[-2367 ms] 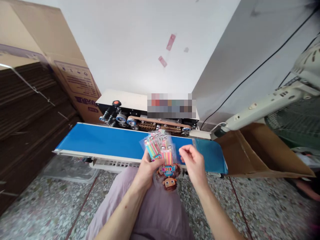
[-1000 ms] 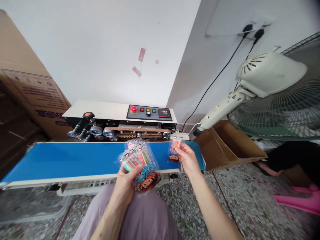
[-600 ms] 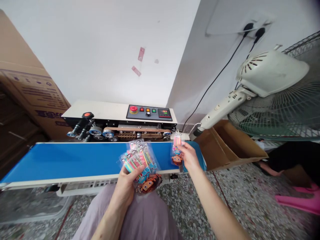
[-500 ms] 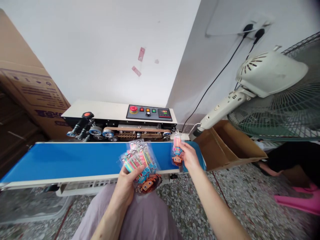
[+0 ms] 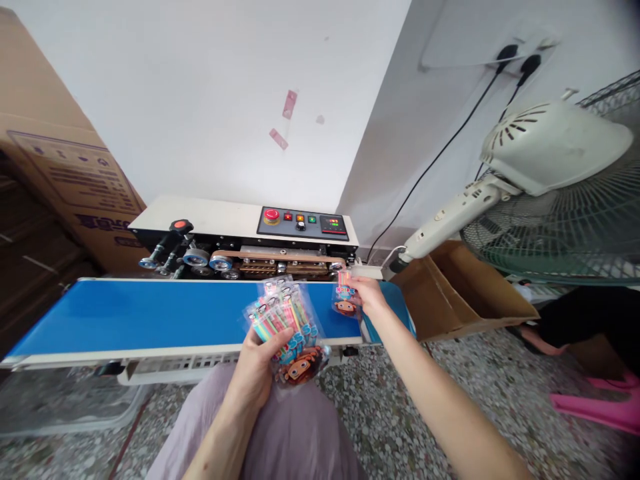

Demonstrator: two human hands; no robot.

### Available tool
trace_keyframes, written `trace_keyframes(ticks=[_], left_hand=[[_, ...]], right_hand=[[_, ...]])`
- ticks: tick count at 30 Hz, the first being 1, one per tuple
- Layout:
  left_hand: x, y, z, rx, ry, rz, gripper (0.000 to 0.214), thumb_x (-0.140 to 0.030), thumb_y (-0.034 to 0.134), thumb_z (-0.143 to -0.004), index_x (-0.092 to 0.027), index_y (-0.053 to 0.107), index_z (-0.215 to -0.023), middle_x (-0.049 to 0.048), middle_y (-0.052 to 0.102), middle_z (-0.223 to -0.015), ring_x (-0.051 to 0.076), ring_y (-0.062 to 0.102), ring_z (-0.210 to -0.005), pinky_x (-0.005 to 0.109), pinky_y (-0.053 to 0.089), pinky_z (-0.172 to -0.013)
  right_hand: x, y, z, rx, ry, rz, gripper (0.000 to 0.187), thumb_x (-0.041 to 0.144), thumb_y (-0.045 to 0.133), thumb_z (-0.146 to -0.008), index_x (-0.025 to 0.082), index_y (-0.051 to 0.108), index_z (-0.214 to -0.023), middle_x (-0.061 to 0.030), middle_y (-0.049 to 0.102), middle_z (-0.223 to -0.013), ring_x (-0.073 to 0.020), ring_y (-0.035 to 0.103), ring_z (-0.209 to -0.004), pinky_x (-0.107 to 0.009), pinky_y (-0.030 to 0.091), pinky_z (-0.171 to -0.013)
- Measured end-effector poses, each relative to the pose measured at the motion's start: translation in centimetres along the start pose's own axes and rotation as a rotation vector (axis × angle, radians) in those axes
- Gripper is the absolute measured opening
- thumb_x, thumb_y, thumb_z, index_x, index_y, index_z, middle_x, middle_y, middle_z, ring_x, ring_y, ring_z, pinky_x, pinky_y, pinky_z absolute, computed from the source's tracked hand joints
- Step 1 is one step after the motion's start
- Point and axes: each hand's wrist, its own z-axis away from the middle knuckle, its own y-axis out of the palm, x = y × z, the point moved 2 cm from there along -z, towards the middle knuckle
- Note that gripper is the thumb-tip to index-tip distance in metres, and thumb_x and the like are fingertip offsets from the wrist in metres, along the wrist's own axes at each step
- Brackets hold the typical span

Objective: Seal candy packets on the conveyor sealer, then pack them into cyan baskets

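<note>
My left hand [image 5: 260, 363] is closed round a fanned stack of clear plastic packets [image 5: 287, 327] with striped colourful sticks and a cartoon face printed low down. The stack is held over the front edge of the blue conveyor belt [image 5: 165, 313], above my lap. My right hand [image 5: 367, 293] pinches the side of a single similar packet [image 5: 345, 297] over the belt's right part. That packet's top end meets the right end of the band sealing machine [image 5: 280, 261], by its brown belt and rollers. Whether the band grips it cannot be made out.
The control panel [image 5: 303, 223] has a red button and a lit display. On the right stand an open cardboard box [image 5: 450, 313] and a fan [image 5: 550, 153]. A large carton [image 5: 65, 167] is at left. Part of another person and a pink stool [image 5: 595, 403] show at far right.
My right hand has moved the single packet forward and slightly left, up to the sealer's right end. My left hand keeps its stack in nearly the same place. The view has shifted slightly.
</note>
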Motion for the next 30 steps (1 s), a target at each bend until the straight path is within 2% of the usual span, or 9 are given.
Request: trace_keyframes(ticks=[5, 9, 12, 15, 19, 22, 25, 30], left_hand=[[0.0, 0.2, 0.1, 0.009, -0.005, 0.016, 0.056, -0.025, 0.094, -0.051, -0.013, 0.069, -0.099, 0.0091, 0.077, -0.091, 0.022, 0.072, -0.073, 0.030, 0.058, -0.070], [0.1, 0.1, 0.1, 0.018, -0.003, 0.043, 0.056, -0.025, 0.094, -0.052, -0.014, 0.069, -0.102, 0.0097, 0.076, -0.094, 0.024, 0.072, -0.077, 0.032, 0.059, -0.073], [0.3, 0.0, 0.0, 0.033, -0.002, 0.058, 0.056, -0.024, 0.093, -0.054, -0.014, 0.068, -0.103, 0.0099, 0.076, -0.094, 0.023, 0.072, -0.076, 0.032, 0.058, -0.072], [0.6, 0.0, 0.0, 0.060, 0.019, 0.050, 0.052, -0.023, 0.092, -0.058, -0.014, 0.067, -0.103, 0.0091, 0.076, -0.093, 0.021, 0.071, -0.074, 0.030, 0.057, -0.071], [0.7, 0.2, 0.0, 0.094, 0.043, 0.061, 0.048, -0.022, 0.089, -0.063, -0.014, 0.067, -0.105, 0.0083, 0.076, -0.095, 0.019, 0.070, -0.077, 0.030, 0.057, -0.075], [0.6, 0.2, 0.1, 0.116, 0.073, 0.072, 0.047, -0.022, 0.088, -0.066, -0.015, 0.066, -0.107, 0.0084, 0.075, -0.101, 0.019, 0.070, -0.084, 0.031, 0.055, -0.081], [0.8, 0.1, 0.2, 0.127, 0.084, 0.054, 0.045, -0.024, 0.086, -0.070, -0.016, 0.066, -0.109, 0.0084, 0.074, -0.106, 0.020, 0.069, -0.090, 0.031, 0.053, -0.085], [1.0, 0.1, 0.2, 0.176, 0.110, 0.015, 0.048, -0.024, 0.086, -0.070, -0.016, 0.062, -0.111, 0.0085, 0.073, -0.104, 0.020, 0.067, -0.090, 0.030, 0.053, -0.082]], right_hand=[[-0.2, 2.3, 0.9, 0.066, -0.007, 0.046, 0.019, 0.021, 0.078, -0.062, 0.017, 0.060, -0.064, -0.0016, 0.064, -0.051, -0.0123, 0.055, -0.039, -0.021, 0.045, -0.035], [-0.4, 2.2, 3.2, 0.052, -0.104, 0.067, 0.021, 0.033, 0.074, -0.070, 0.018, 0.061, -0.075, -0.0028, 0.069, -0.064, -0.0120, 0.059, -0.045, -0.019, 0.043, -0.038], [-0.5, 1.7, 6.2, 0.123, -0.263, 0.140, 0.027, 0.043, 0.069, -0.074, 0.017, 0.064, -0.082, -0.0040, 0.071, -0.070, -0.0129, 0.060, -0.052, -0.020, 0.043, -0.043], [-0.6, 1.8, 9.9, 0.197, -0.424, 0.290, 0.031, 0.049, 0.061, -0.083, 0.018, 0.065, -0.086, -0.0056, 0.071, -0.078, -0.0164, 0.063, -0.064, -0.026, 0.048, -0.054], [-0.8, 2.6, 14.4, 0.195, -0.769, 0.529, 0.025, 0.041, 0.051, -0.094, 0.022, 0.065, -0.090, -0.0071, 0.067, -0.097, -0.0208, 0.062, -0.090, -0.033, 0.050, -0.077], [-1.7, 3.5, 16.1, 0.155, -0.936, 0.651, 0.017, 0.036, 0.056, -0.092, 0.023, 0.063, -0.101, -0.0087, 0.060, -0.115, -0.0253, 0.054, -0.112, -0.041, 0.045, -0.094], [-2.8, 4.1, 16.3, 0.135, -0.949, 0.707, 0.024, 0.031, 0.067, -0.084, 0.024, 0.058, -0.105, -0.0101, 0.055, -0.127, -0.0284, 0.047, -0.122, -0.046, 0.039, -0.102], [-3.7, 4.0, 14.7, 0.154, -0.764, 0.588, 0.013, 0.027, 0.068, -0.081, 0.022, 0.056, -0.077, -0.0088, 0.058, -0.115, -0.0284, 0.049, -0.118, -0.044, 0.038, -0.100]])
